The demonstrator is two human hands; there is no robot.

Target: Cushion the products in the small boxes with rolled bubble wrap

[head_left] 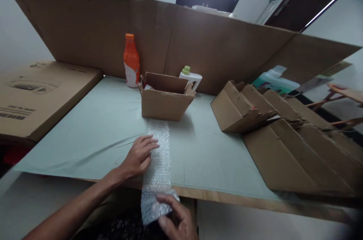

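Observation:
A long strip of bubble wrap runs from the foot of an open cardboard box toward me, and its folded near end hangs past the table's front edge. My left hand lies on the strip's left edge, fingers stretched out. At the near end, my right hand has its thumb and fingers around the folded bubble wrap; part of that hand is cut off by the frame's bottom. The box stands upright, and what lies inside is mostly hidden.
An orange bottle and a white bottle with a green cap stand behind the box. Several cardboard boxes crowd the right side, with a teal bottle behind. A large flat carton lies left; a tall cardboard panel closes the back.

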